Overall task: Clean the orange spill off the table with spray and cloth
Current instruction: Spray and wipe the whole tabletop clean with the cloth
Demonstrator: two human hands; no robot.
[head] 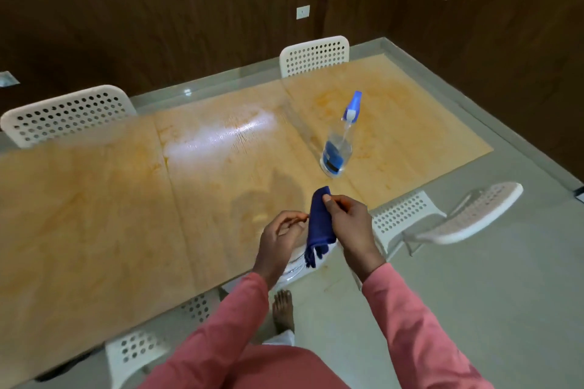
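Cloth [320,224] pinched by right hand [347,224] | left hand [279,235] loosely curled, empty | spray bottle [339,142] set down | orange streaks [325,98] on table [94,199] not yet wiped.

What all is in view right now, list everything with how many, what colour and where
table: one, light wood top with orange smears, fills the middle of the view
spray bottle: one, clear with blue nozzle and blue label, upright on the table's far right part
cloth: one, dark blue, hanging over the table's near edge from the right hand
chairs: five visible, white perforated plastic; two at the far side, two at the near side, one off to the right on the floor
wall plate: one, white, on the dark wall behind
floor: grey, to the right
bare foot: one, on the floor below the table edge
left hand: fingers loosely curled beside the cloth, holding nothing
right hand: pinching the cloth
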